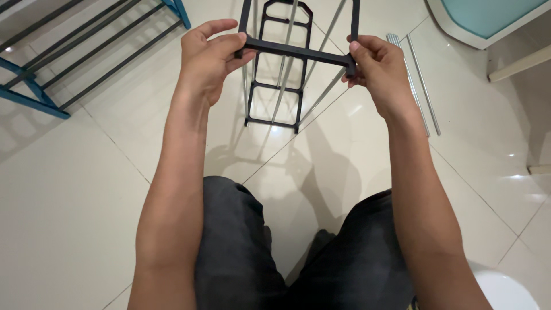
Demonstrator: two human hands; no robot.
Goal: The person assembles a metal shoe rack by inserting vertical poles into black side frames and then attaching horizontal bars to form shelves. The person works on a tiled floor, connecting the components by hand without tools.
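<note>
Nearest of all are the person's knees (298, 252) in dark grey trousers, spread apart over the pale glossy floor tiles (74, 206). At the near right corner the curved white edge of some round object (505, 290) shows; I cannot tell what it is.

Both forearms stretch forward from there. The left hand (209, 54) is closed on the left end of a black plastic frame (295, 51), thumb under the crossbar and fingers curled over the top. The right hand (376, 60) pinches the right end of the same crossbar, fingertips wrapped around the corner joint. The frame is held up off the floor, between the two hands, roughly level.

Thin silver metal rods (287, 74) run down from the held frame to a second black frame (272, 106) that rests on the tiles just beyond the knees.

To the right, two loose metal tubes (419, 86) lie side by side on the floor, near the right wrist. Farther left stands a blue rack (34, 86) with dark bars. At the far right corner sits a piece of white furniture (493, 23) with a light blue top.
</note>
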